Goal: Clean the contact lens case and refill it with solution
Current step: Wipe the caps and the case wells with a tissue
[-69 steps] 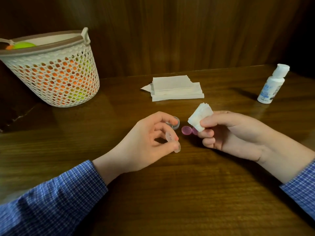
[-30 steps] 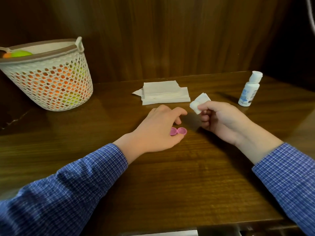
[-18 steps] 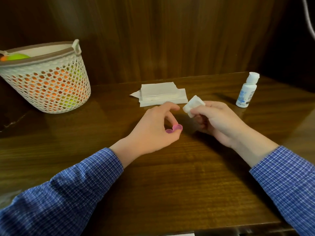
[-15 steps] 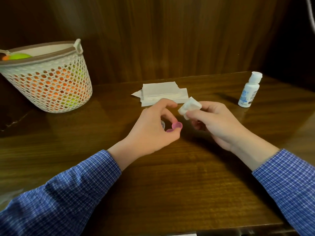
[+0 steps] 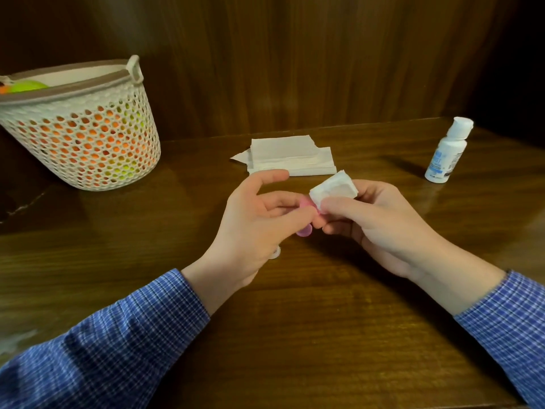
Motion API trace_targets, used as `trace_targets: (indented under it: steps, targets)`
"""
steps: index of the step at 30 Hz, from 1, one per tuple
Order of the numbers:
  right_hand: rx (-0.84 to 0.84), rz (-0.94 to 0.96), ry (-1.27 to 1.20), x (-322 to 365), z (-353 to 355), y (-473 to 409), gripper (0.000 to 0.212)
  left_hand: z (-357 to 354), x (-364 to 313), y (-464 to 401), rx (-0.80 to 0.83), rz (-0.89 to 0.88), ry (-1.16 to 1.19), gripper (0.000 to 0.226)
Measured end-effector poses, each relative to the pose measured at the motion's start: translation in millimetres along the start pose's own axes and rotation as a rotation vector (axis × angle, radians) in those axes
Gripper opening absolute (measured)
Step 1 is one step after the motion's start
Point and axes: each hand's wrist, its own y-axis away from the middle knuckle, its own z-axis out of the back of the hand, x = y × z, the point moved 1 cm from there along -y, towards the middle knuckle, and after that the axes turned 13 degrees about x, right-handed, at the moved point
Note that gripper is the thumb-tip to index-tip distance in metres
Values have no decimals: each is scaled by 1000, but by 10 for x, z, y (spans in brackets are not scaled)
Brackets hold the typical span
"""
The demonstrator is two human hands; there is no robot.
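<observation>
Nearest: both blue-checked sleeves come in over the worktop [image 5: 324, 335], hands meeting at centre.

Left hand [image 5: 253, 228] is raised off the wood, thumb and curled fingers pinching the pink lens case [image 5: 305, 230]. One well shows below the fingertips, the other pokes out just under the wipe. A small clear cap [image 5: 275, 253] lies on the worktop just beside the heel of that hand.

Right hand [image 5: 371, 219] pinches a folded white wipe [image 5: 333, 188] between thumb and fingers, its lower edge touching the upper well of the case.

Step in hand, as I read it: wiping the case clean. Refill not begun.

Next move calls for pressing a corner of the wipe into each well and twisting, while the left hand keeps a firm pinch on the small, slippery case. After that, a reach across for the bottle.

Farther back: stack of spare tissues [image 5: 290, 156], well apart from the hands. Solution bottle [image 5: 446, 153] stands capped at far right. Perforated basket [image 5: 79, 125] far left, orange and green contents.

Change since a second ago: the case then lay flat on the worktop under the left fingers, with the wipe held clear of it. Now the case is lifted and the wipe has closed onto it.
</observation>
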Motion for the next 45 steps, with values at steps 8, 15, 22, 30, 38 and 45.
trace_targets:
  steps: [8, 15, 22, 30, 38, 45]
  targets:
    - [-169, 332, 667, 5, 19, 56, 9, 27, 24, -30, 105, 74, 432, 53]
    - [-114, 504, 850, -3, -56, 86, 20, 12, 55, -21, 157, 43, 421, 51]
    - [-49, 417, 819, 7, -47, 83, 22, 25, 60, -13, 100, 19, 323, 43]
    - [-61, 595, 1019, 15, -12, 99, 15, 64, 41, -27, 249, 28, 391, 41]
    - [-56, 653, 1064, 4, -3, 86, 15, 56, 55, -37, 370, 12, 471, 32]
    - [9, 668, 1072, -21, 11, 86, 25, 103, 93, -48, 364, 116, 517, 37]
